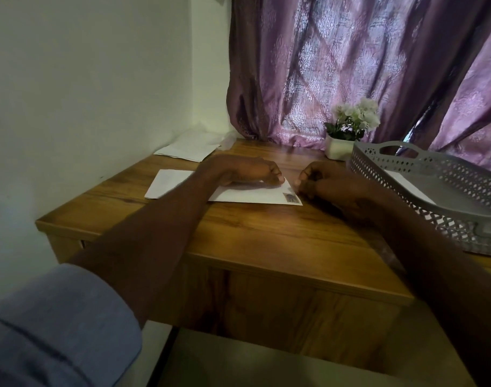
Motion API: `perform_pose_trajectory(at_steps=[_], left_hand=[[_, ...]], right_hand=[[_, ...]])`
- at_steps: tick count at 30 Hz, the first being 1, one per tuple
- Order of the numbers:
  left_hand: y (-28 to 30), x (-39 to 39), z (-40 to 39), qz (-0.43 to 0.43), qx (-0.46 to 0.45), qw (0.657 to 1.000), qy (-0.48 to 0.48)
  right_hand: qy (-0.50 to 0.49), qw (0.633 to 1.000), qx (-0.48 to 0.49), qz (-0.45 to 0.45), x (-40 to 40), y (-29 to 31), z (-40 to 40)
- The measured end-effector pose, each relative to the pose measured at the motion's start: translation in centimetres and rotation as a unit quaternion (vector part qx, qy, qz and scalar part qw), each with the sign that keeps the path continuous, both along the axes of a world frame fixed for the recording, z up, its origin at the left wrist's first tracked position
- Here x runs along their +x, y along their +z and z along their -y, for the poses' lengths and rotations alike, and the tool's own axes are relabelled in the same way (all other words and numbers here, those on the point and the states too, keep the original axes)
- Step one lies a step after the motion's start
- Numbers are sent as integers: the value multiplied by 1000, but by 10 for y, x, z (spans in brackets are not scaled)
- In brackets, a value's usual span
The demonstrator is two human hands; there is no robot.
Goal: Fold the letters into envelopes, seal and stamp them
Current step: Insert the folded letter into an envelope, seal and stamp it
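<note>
A white envelope (pixel 255 195) lies flat on the wooden table (pixel 266 233), with a small dark stamp (pixel 291 198) stuck on its near right corner. My left hand (pixel 244 170) rests on the envelope's far edge, fingers curled down and pressing it to the table. My right hand (pixel 330 182) hovers just right of the stamped corner, fingertips pinched together; whether it holds anything I cannot tell. A second white envelope (pixel 168 187) lies to the left, partly under my left forearm. More white paper (pixel 191 148) sits in the far left corner by the wall.
A grey perforated tray (pixel 445 174) with a white sheet (pixel 411 188) inside fills the table's right side. A small white pot of pale flowers (pixel 347 132) stands at the back before a purple curtain (pixel 364 65). A wall closes the left side.
</note>
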State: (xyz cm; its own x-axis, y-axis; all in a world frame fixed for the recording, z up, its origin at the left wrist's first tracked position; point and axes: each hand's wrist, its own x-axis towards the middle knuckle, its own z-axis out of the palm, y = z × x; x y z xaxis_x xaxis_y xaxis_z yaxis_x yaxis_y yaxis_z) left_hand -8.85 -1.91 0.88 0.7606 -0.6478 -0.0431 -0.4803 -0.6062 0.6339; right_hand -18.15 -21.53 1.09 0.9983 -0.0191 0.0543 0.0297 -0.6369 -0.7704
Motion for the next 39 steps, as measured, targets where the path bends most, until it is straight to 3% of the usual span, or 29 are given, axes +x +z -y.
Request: perform_pose_trajectory(at_steps=[5,13,22,31,34,39], left_hand=[[4,-4,-1,6,36,999,-2],[6,-3,0,-5,25,1000,6],[4,-4,2,0,3,1000,-5],[3,-2,1,11,13,1000,-5],[2,-2,1,5,-2,1000,-7],[2,-5,1,-14,-20,1000,11]], right_hand=[[-4,995,-89,50,3,-3,-7],[-47,985,-135,99,8,-9,-12],[-6,991,-95,89,0,-11,-6],[-71,981,-140,112,6,-14,-12],[-31,993,-63,94,1,-13,-7],[27,995,-82,54,-5,-7,-6]])
